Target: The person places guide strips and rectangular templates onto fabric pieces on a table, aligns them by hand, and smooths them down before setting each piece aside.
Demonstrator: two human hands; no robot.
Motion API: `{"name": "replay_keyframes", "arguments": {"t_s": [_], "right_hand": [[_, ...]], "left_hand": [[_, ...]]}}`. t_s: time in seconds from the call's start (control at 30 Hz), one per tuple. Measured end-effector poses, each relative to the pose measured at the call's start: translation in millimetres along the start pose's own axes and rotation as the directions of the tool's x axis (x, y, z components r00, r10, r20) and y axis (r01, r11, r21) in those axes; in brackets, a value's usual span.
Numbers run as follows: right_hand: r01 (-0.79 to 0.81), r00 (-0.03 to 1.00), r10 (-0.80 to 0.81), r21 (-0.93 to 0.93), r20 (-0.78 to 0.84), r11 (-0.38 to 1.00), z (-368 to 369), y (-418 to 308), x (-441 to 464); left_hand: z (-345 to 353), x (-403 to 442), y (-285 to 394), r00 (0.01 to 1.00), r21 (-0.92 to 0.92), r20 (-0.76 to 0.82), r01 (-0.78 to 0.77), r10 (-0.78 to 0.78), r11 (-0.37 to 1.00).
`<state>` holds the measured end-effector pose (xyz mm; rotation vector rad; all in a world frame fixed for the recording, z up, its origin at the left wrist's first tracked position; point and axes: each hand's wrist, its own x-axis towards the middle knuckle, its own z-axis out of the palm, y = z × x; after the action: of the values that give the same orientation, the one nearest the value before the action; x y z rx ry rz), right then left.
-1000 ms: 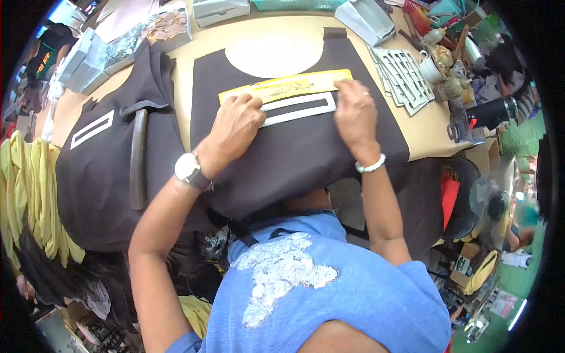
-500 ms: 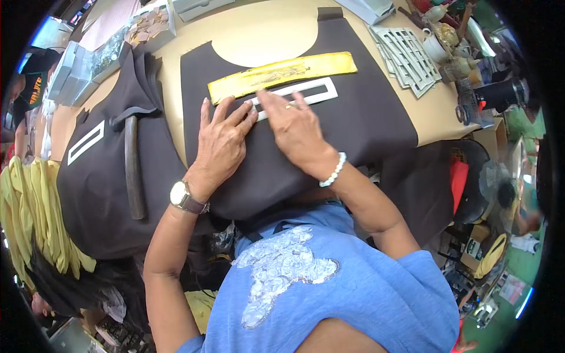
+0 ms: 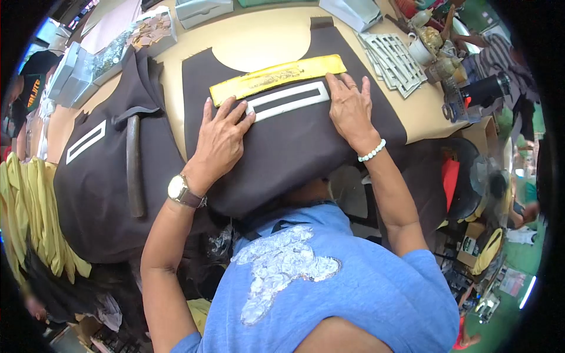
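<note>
A dark brown cut fabric panel (image 3: 276, 153) lies on the table in front of me. Across it runs a worn yellow strip (image 3: 282, 74), and just below that sits a white rectangular frame (image 3: 287, 109) with a long slot. My left hand (image 3: 220, 134) lies open with fingers spread, its tips at the left ends of the strip and the frame. At their right ends rests my right hand (image 3: 351, 109), fingers stretched out on the fabric and the strip's lower corner. Neither hand grips anything that I can see.
To the left, a hammer (image 3: 135, 165) lies on another dark panel (image 3: 97, 194) bearing a similar white frame (image 3: 86, 142). Several slotted white frames (image 3: 391, 62) are stacked at the right. Boxes (image 3: 203, 12) line the back. Yellow cloth (image 3: 38, 217) hangs at the left edge.
My right hand has moved right, from the middle of the white frame to its right end, uncovering the frame. My left hand stays nearly in place.
</note>
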<state>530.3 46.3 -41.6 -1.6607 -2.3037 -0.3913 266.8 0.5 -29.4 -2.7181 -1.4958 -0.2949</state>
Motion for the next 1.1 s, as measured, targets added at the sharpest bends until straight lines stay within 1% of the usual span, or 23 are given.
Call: {"name": "replay_keyframes", "arguments": {"t_s": [0.07,0.1,0.17,0.2,0.23,0.27,0.33,0.37,0.4,0.47,0.5,0.53,0.6,0.63,0.77,0.8,0.87,0.9,0.93,1.0,1.03,1.07,1.1], "right_hand": [[-0.046,0.999,0.047,-0.072,0.010,0.996,-3.2,-0.9,3.5],[-0.010,0.994,0.003,-0.066,-0.110,0.998,-1.8,-12.9,3.2],[0.097,0.995,-0.094,0.073,-0.041,0.993,-10.5,-56.5,-1.1],[0.149,0.989,-0.148,0.171,-0.018,0.974,-18.4,-82.9,-5.9],[0.235,0.972,-0.235,0.164,-0.016,0.958,-12.0,-102.4,-14.4],[0.236,0.961,-0.222,0.074,-0.165,0.969,0.9,-114.2,-22.2],[0.212,0.975,-0.196,0.179,-0.103,0.961,-8.2,-104.3,-21.5],[0.216,0.976,-0.207,0.182,-0.069,0.959,-10.6,-98.2,-21.6],[0.211,0.976,-0.199,0.156,-0.091,0.965,-9.1,-91.1,-23.8],[0.168,0.986,-0.166,0.145,-0.030,0.975,-9.6,-66.8,-25.9],[0.154,0.988,-0.151,0.085,-0.036,0.984,-12.5,-52.4,-26.9],[0.129,0.989,-0.125,0.047,-0.083,0.990,-8.4,-37.4,-29.0],[0.072,0.996,-0.072,-0.016,-0.047,0.997,-9.7,-11.7,-30.2],[0.071,0.997,-0.072,-0.034,-0.010,0.997,-11.2,-5.6,-29.8],[0.079,0.995,-0.072,-0.105,0.075,0.991,-16.1,-0.4,-23.8],[0.084,0.993,-0.074,-0.115,0.089,0.990,-15.3,-3.0,-22.0],[0.041,0.992,-0.037,-0.030,0.124,0.999,-17.2,5.1,-17.2],[0.024,0.990,-0.025,0.008,0.137,1.000,-20.9,11.5,-9.2],[-0.036,0.953,0.016,0.062,0.301,0.997,-32.5,17.6,4.9],[-0.017,0.957,0.011,0.017,0.291,1.000,-32.1,24.8,27.1],[0.057,0.982,-0.075,0.111,0.172,0.992,-22.3,23.0,34.8],[0.141,0.987,-0.153,0.197,0.048,0.970,-10.0,19.9,39.8],[0.236,0.967,-0.251,0.217,0.044,0.947,-4.2,12.3,46.6]], "left_hand": [[-1.9,0.7,0.1,1.000,0.009,0.022,-0.015,0.015,1.000],[-1.5,0.8,0.1,0.999,0.018,0.028,-0.021,0.020,1.000],[-1.1,1.1,0.6,0.999,0.031,0.028,-0.029,0.028,0.999],[-0.8,0.3,1.5,0.999,0.035,0.025,-0.033,0.032,0.999],[-0.6,0.3,1.6,0.999,0.040,0.024,-0.036,0.035,0.999],[-1.0,1.2,1.3,0.999,0.073,0.030,-0.047,0.045,0.996],[-1.9,1.0,4.5,0.997,0.129,0.054,-0.069,0.062,0.989],[-3.7,2.3,6.8,0.995,0.144,0.077,-0.071,0.061,0.987],[-5.9,5.1,7.7,0.994,0.163,0.094,-0.072,0.057,0.984],[-8.2,8.8,8.8,0.988,0.223,0.138,-0.096,0.066,0.970],[-9.8,9.9,11.2,0.983,0.255,0.169,-0.110,0.067,0.961],[-11.0,11.2,14.2,0.978,0.287,0.197,-0.128,0.072,0.949],[-12.2,12.2,23.8,0.968,0.405,0.238,-0.170,0.076,0.899],[-13.6,11.9,28.1,0.965,0.464,0.253,-0.187,0.073,0.866],[-12.9,6.0,39.3,0.942,0.584,0.334,-0.207,-0.001,0.785],[-18.1,4.0,39.2,0.933,0.551,0.357,-0.172,-0.045,0.817],[-28.8,0.2,38.5,0.908,0.482,0.400,-0.090,-0.128,0.872],[-28.5,-1.1,34.8,0.929,0.457,0.326,0.005,-0.173,0.889],[-28.1,-3.9,32.9,0.943,0.445,0.248,0.094,-0.223,0.891],[-23.7,-11.2,30.4,0.943,0.395,0.085,0.264,-0.321,0.880],[-15.7,-13.0,28.4,0.922,0.359,-0.006,0.364,-0.388,0.859],[-9.4,-14.6,28.4,0.897,0.285,-0.086,0.439,-0.434,0.852],[-6.6,-13.1,32.5,0.864,0.204,-0.159,0.502,-0.477,0.841]]}}
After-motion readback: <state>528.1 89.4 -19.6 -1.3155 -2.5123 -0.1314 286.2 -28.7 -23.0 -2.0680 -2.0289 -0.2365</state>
